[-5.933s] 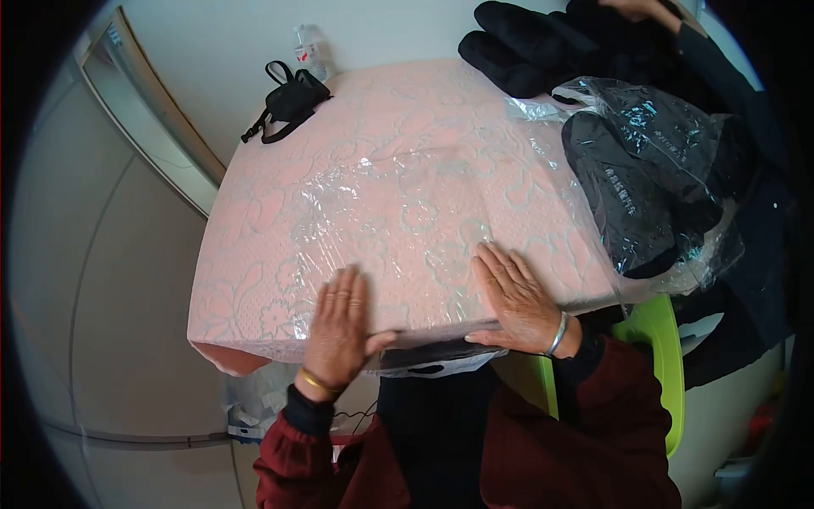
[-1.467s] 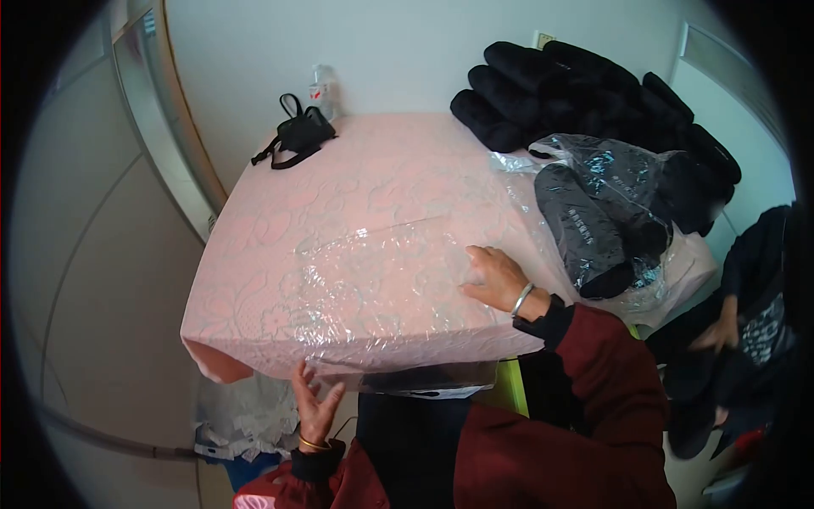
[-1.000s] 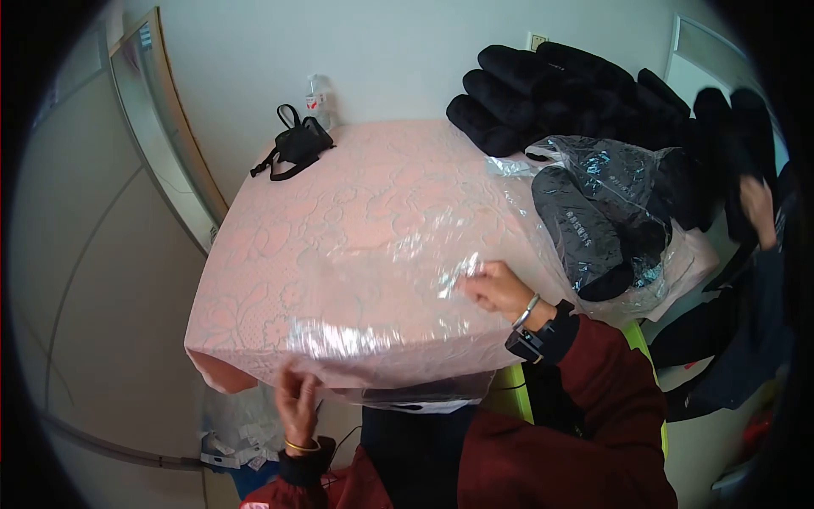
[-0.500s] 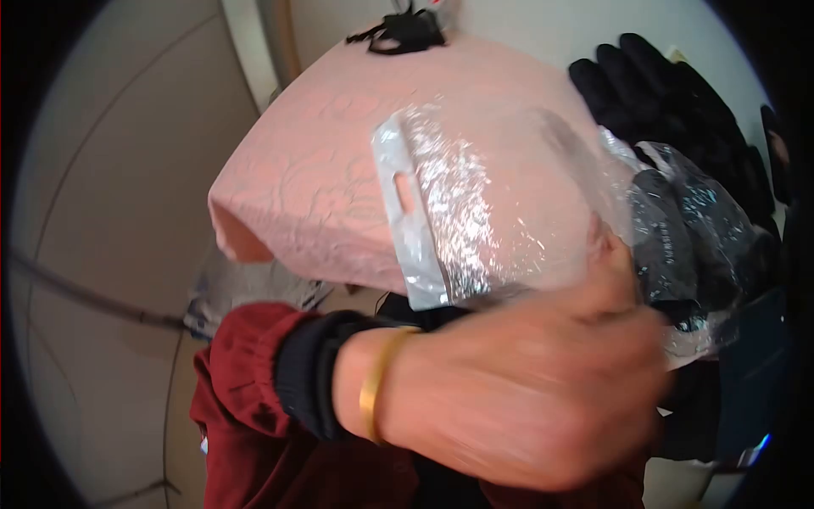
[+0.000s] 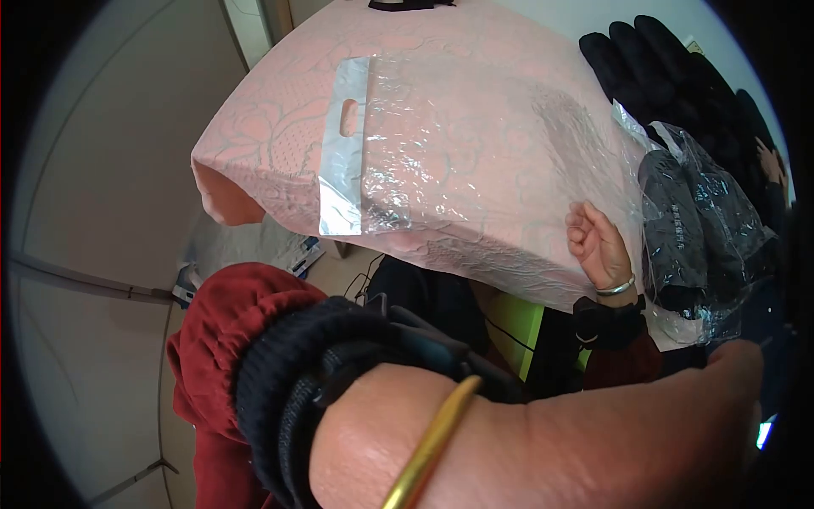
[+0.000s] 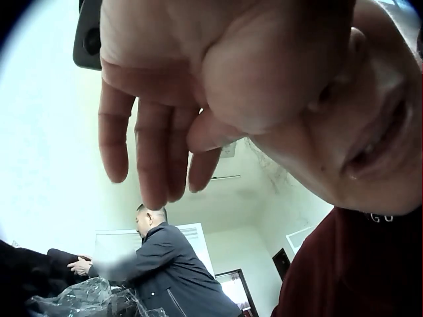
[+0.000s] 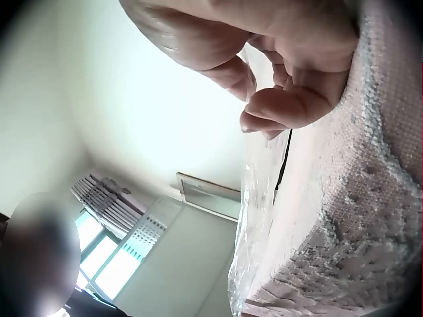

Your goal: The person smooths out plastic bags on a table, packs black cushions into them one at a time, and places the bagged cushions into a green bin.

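Observation:
A clear plastic bag (image 5: 483, 144) lies spread on the pink lace-patterned tablecloth (image 5: 263, 127). Its white top strip (image 5: 342, 161) has a cut-out handle hole and points left. My right hand (image 5: 604, 246) rests at the bag's right end near the table's front edge, fingers loosely curled and holding nothing; in the right wrist view the crinkled film stands just beyond the fingers. Raised close to the head camera, my left hand (image 5: 627, 424) reaches across to the right. The left wrist view shows its fingers (image 6: 152, 152) hanging loosely beside my face, with nothing in them.
To the right, a plastic bag holds dark plush pieces (image 5: 674, 220) with white print. Black plush rolls (image 5: 644, 68) are heaped at the back right, where a person in a dark jacket (image 6: 175, 264) handles one. A green bin (image 5: 517, 327) stands below the table edge.
The bag has been turned so its handle strip, earlier at the front edge, faces left. My left hand has risen from the front edge towards my face. The head view has tilted downward.

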A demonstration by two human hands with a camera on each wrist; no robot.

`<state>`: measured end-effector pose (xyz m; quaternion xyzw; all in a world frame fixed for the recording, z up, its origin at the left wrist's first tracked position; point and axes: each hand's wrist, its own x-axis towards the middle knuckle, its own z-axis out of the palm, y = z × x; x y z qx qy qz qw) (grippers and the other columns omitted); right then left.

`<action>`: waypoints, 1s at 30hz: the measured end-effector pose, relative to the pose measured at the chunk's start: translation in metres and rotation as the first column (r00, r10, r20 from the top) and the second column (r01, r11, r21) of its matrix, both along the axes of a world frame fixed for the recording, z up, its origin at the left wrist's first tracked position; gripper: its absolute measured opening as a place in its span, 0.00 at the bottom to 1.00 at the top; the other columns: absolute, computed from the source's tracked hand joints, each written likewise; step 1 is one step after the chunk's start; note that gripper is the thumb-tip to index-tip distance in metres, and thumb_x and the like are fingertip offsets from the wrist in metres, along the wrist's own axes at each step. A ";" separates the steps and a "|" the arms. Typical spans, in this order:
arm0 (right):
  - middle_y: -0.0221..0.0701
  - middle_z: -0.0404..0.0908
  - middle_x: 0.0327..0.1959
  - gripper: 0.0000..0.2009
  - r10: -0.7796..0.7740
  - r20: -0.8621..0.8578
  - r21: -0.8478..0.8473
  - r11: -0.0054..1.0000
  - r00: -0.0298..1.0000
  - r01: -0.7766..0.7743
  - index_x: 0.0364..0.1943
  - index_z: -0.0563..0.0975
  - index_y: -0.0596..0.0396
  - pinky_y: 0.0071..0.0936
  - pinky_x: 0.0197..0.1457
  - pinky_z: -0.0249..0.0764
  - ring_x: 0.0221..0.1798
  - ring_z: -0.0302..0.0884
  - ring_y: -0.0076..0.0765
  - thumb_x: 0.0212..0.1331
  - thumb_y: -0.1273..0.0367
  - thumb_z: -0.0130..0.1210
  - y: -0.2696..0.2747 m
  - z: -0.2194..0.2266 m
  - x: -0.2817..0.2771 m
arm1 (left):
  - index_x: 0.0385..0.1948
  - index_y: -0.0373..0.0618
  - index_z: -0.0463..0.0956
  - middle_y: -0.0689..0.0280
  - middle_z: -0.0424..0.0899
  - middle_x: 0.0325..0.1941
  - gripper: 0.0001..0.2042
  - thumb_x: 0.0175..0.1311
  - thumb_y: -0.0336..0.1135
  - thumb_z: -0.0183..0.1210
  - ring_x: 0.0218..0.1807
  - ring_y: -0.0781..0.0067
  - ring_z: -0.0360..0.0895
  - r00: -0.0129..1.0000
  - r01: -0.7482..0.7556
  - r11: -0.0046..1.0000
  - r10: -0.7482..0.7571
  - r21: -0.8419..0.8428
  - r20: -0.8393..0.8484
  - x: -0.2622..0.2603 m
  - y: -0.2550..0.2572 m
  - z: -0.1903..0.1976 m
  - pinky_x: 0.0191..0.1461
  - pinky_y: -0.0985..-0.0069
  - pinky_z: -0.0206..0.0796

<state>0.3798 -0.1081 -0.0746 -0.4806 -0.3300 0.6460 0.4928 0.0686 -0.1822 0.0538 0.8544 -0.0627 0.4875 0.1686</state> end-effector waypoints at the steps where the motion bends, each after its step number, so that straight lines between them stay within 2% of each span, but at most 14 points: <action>1: 0.27 0.82 0.35 0.13 0.029 0.028 0.001 1.000 0.999 -0.029 0.47 0.78 0.56 0.18 0.28 0.68 0.28 0.73 0.19 0.72 0.61 0.50 -0.001 0.001 -0.002 | 0.29 0.40 0.73 0.60 0.72 0.31 0.07 0.55 0.34 0.55 0.33 0.59 0.71 1.000 0.007 1.000 -0.007 -0.004 -0.006 -0.001 0.000 -0.001 0.44 0.65 0.69; 2: 0.27 0.82 0.35 0.13 0.022 0.024 0.009 1.000 0.999 -0.022 0.47 0.78 0.56 0.18 0.28 0.68 0.28 0.73 0.19 0.72 0.61 0.50 -0.002 0.002 -0.004 | 0.29 0.40 0.74 0.59 0.72 0.31 0.07 0.56 0.34 0.55 0.34 0.59 0.71 1.000 0.013 1.000 -0.013 -0.006 -0.015 -0.001 0.000 -0.001 0.44 0.65 0.69; 5: 0.24 0.78 0.30 0.13 -0.020 0.164 -0.006 1.000 0.986 0.022 0.45 0.79 0.56 0.15 0.22 0.61 0.24 0.68 0.17 0.72 0.60 0.51 -0.002 0.005 -0.011 | 0.30 0.39 0.74 0.59 0.73 0.32 0.07 0.56 0.33 0.55 0.34 0.59 0.71 0.999 0.024 1.000 -0.024 -0.012 -0.042 0.006 0.005 -0.002 0.44 0.65 0.70; 13: 0.24 0.77 0.29 0.13 -0.054 0.280 0.054 0.998 0.959 0.040 0.45 0.78 0.57 0.13 0.21 0.59 0.23 0.68 0.15 0.71 0.61 0.52 -0.004 0.003 -0.016 | 0.32 0.38 0.74 0.58 0.74 0.34 0.07 0.57 0.32 0.55 0.35 0.58 0.73 0.997 0.036 0.995 -0.042 -0.089 -0.064 -0.007 0.021 -0.010 0.43 0.66 0.71; 16: 0.24 0.76 0.30 0.12 -0.063 0.271 0.071 0.996 0.961 0.045 0.44 0.78 0.57 0.14 0.22 0.60 0.24 0.68 0.15 0.69 0.61 0.54 -0.005 0.004 -0.017 | 0.33 0.38 0.74 0.57 0.74 0.34 0.07 0.57 0.31 0.55 0.36 0.58 0.73 0.995 0.065 0.990 -0.074 -0.122 -0.069 -0.023 0.021 -0.012 0.43 0.66 0.71; 22: 0.24 0.76 0.30 0.12 -0.059 0.242 0.106 0.994 0.969 0.034 0.44 0.78 0.56 0.14 0.22 0.60 0.25 0.67 0.15 0.69 0.62 0.55 -0.007 0.003 -0.022 | 0.34 0.37 0.75 0.56 0.75 0.36 0.07 0.57 0.30 0.54 0.36 0.57 0.74 0.989 0.067 0.980 -0.090 -0.187 -0.118 -0.020 0.021 -0.020 0.43 0.66 0.72; 28: 0.23 0.76 0.31 0.11 -0.067 0.263 0.128 0.991 0.962 0.034 0.45 0.78 0.56 0.13 0.22 0.59 0.25 0.67 0.14 0.70 0.63 0.53 -0.010 0.001 -0.015 | 0.36 0.36 0.75 0.56 0.76 0.37 0.07 0.58 0.29 0.54 0.37 0.57 0.75 0.997 -0.022 0.952 -0.003 -0.304 -0.082 0.029 -0.011 -0.026 0.43 0.66 0.72; 30: 0.23 0.76 0.31 0.11 -0.051 0.267 0.120 0.993 0.962 0.019 0.46 0.78 0.56 0.13 0.22 0.58 0.24 0.67 0.14 0.70 0.63 0.53 -0.006 -0.003 -0.022 | 0.36 0.36 0.75 0.55 0.76 0.37 0.08 0.58 0.28 0.54 0.38 0.57 0.75 0.995 -0.068 0.932 0.040 -0.356 -0.086 0.100 -0.017 -0.017 0.43 0.66 0.73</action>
